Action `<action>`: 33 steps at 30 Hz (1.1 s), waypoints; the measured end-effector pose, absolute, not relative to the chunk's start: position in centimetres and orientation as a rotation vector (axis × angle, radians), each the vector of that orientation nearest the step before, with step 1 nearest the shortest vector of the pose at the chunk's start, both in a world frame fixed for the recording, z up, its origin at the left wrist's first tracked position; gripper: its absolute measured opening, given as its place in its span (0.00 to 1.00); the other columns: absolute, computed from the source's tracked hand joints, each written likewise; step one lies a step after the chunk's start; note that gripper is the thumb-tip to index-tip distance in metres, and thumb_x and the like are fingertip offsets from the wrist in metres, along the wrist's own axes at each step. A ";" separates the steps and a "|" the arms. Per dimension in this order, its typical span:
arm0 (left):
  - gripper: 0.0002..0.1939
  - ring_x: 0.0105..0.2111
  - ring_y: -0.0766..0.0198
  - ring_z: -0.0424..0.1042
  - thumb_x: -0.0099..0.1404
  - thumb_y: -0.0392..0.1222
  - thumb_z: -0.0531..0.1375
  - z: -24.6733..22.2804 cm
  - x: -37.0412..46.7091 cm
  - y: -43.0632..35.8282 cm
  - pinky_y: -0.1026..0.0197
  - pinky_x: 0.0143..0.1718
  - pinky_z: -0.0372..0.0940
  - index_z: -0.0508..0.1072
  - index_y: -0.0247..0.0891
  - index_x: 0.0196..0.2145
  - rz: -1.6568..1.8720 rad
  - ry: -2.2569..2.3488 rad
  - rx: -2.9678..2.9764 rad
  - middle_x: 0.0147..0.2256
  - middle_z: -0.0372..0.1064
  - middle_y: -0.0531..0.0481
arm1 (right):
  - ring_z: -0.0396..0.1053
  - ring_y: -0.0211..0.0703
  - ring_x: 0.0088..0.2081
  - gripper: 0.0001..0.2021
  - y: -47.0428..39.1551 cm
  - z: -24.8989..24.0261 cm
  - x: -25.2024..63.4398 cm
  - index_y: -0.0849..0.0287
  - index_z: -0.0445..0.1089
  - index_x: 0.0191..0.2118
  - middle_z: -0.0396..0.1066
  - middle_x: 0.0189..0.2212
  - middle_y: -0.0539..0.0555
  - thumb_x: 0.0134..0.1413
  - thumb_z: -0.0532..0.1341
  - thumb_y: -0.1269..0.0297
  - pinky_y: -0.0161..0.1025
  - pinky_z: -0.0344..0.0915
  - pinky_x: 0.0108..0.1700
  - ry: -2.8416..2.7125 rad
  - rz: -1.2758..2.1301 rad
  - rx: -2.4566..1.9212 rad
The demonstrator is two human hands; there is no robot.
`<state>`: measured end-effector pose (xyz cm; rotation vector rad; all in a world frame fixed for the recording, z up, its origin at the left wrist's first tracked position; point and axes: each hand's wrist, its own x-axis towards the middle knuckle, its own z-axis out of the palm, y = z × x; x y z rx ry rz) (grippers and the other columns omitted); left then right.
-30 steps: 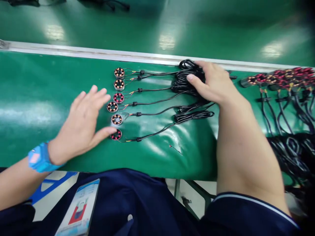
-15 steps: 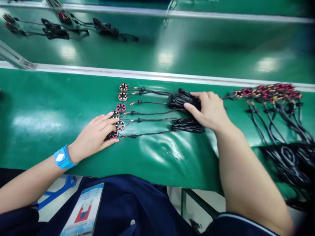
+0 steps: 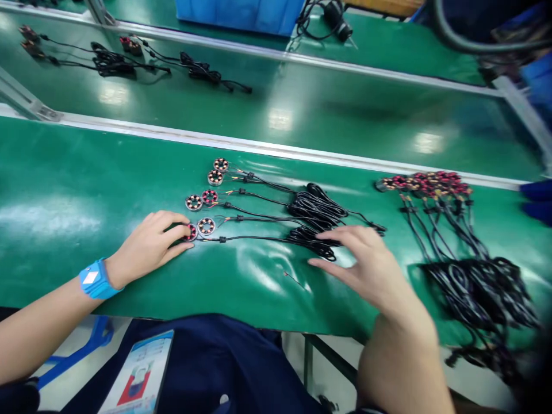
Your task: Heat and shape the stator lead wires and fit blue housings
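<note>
Several round stators with copper or red windings lie in a loose column on the green mat, each wired to a black cable running right. My left hand [image 3: 153, 244] has its fingers on the lowest red stator [image 3: 190, 232]. Beside it lies a copper-wound stator [image 3: 206, 226]; another red one [image 3: 210, 196] is higher up. My right hand [image 3: 366, 259] has thumb and fingers apart at the right end of the lower black cable coil [image 3: 311, 241], its fingertips at the coil's edge. The larger cable coil [image 3: 319, 207] lies just above.
A pile of stators [image 3: 435, 184] with bundled cables [image 3: 478, 287] lies at the right. Behind the white rail [image 3: 259, 149] are more cabled stators [image 3: 114, 64] and a blue bin [image 3: 241, 16]. A thin wire scrap [image 3: 295, 280] lies near the front edge.
My right hand has come off the upper coil and moved down towards the lower one. My left hand, with the lowest stator, has shifted slightly left. The view has also shifted.
</note>
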<state>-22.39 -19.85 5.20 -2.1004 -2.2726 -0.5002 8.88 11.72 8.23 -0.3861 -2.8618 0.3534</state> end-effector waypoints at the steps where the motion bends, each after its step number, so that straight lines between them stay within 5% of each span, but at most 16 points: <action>1: 0.09 0.47 0.52 0.73 0.75 0.47 0.58 5.1 -22.4 -19.9 0.51 0.46 0.69 0.73 0.39 0.43 -0.510 -2.274 -2.088 0.49 0.73 0.42 | 0.72 0.57 0.44 0.14 11.2 7.9 8.9 0.50 0.69 0.50 0.74 0.42 0.57 0.64 0.63 0.52 0.53 0.70 0.45 -2.897 0.329 -0.366; 5: 0.09 0.46 0.53 0.73 0.75 0.46 0.58 5.1 -22.2 -20.0 0.53 0.47 0.68 0.71 0.38 0.42 -0.540 -2.250 -2.090 0.48 0.72 0.42 | 0.74 0.54 0.42 0.08 10.1 6.0 8.5 0.57 0.69 0.48 0.76 0.41 0.57 0.67 0.57 0.65 0.51 0.69 0.46 -2.898 0.147 -0.408; 9: 0.10 0.46 0.54 0.73 0.75 0.47 0.58 5.4 -21.9 -20.0 0.54 0.47 0.68 0.72 0.37 0.41 -0.555 -2.249 -2.134 0.47 0.72 0.43 | 0.74 0.52 0.37 0.09 9.6 6.1 9.2 0.57 0.67 0.44 0.75 0.36 0.58 0.68 0.50 0.66 0.49 0.68 0.43 -2.887 0.125 -0.449; 15: 0.13 0.44 0.53 0.72 0.74 0.50 0.59 5.5 -20.7 -19.4 0.52 0.44 0.67 0.72 0.38 0.40 -0.528 -2.291 -2.117 0.45 0.71 0.43 | 0.62 0.45 0.18 0.22 9.9 7.9 10.8 0.52 0.61 0.30 0.64 0.17 0.50 0.70 0.47 0.44 0.42 0.56 0.25 -2.975 0.475 -0.944; 20: 0.11 0.54 0.48 0.70 0.75 0.48 0.58 5.6 -20.0 -18.4 0.48 0.47 0.65 0.71 0.38 0.38 -0.424 -2.066 -2.151 0.53 0.73 0.44 | 0.64 0.50 0.33 0.36 10.1 5.9 9.7 0.57 0.66 0.21 0.71 0.30 0.60 0.70 0.42 0.37 0.45 0.56 0.35 -2.800 -0.190 -0.872; 23: 0.10 0.57 0.50 0.69 0.76 0.46 0.58 5.7 -20.3 -18.2 0.48 0.50 0.63 0.71 0.39 0.37 -0.318 -2.004 -2.142 0.55 0.74 0.48 | 0.67 0.56 0.42 0.33 10.6 4.6 8.7 0.59 0.73 0.29 0.73 0.41 0.64 0.67 0.47 0.36 0.48 0.60 0.44 -2.646 -0.317 -0.859; 25: 0.09 0.57 0.49 0.70 0.75 0.46 0.58 5.8 -20.7 -18.3 0.47 0.51 0.63 0.72 0.40 0.38 -0.289 -2.030 -2.103 0.52 0.75 0.48 | 0.66 0.63 0.55 0.34 11.1 4.3 8.2 0.64 0.74 0.46 0.68 0.55 0.71 0.66 0.49 0.35 0.55 0.61 0.56 -2.620 -0.212 -0.828; 28: 0.12 0.60 0.46 0.67 0.74 0.49 0.59 5.9 -20.8 -18.0 0.44 0.55 0.63 0.72 0.38 0.47 -0.348 -2.168 -2.013 0.54 0.73 0.41 | 0.49 0.71 0.70 0.42 12.3 4.5 7.3 0.69 0.58 0.68 0.50 0.69 0.75 0.65 0.49 0.34 0.64 0.51 0.67 -2.694 -0.058 -0.822; 30: 0.30 0.66 0.40 0.58 0.71 0.58 0.60 5.8 -20.4 -17.2 0.40 0.61 0.59 0.65 0.32 0.60 -0.394 -2.272 -1.947 0.62 0.64 0.33 | 0.42 0.72 0.72 0.43 13.4 4.7 6.7 0.63 0.49 0.73 0.43 0.72 0.71 0.65 0.49 0.34 0.69 0.49 0.67 -2.791 0.039 -0.846; 33: 0.57 0.72 0.34 0.38 0.64 0.74 0.58 5.3 -19.7 -15.3 0.33 0.69 0.45 0.45 0.28 0.72 -0.336 -2.349 -1.928 0.72 0.41 0.29 | 0.49 0.68 0.71 0.41 14.7 4.7 6.2 0.53 0.47 0.74 0.48 0.71 0.66 0.64 0.51 0.35 0.68 0.52 0.66 -2.963 0.173 -0.782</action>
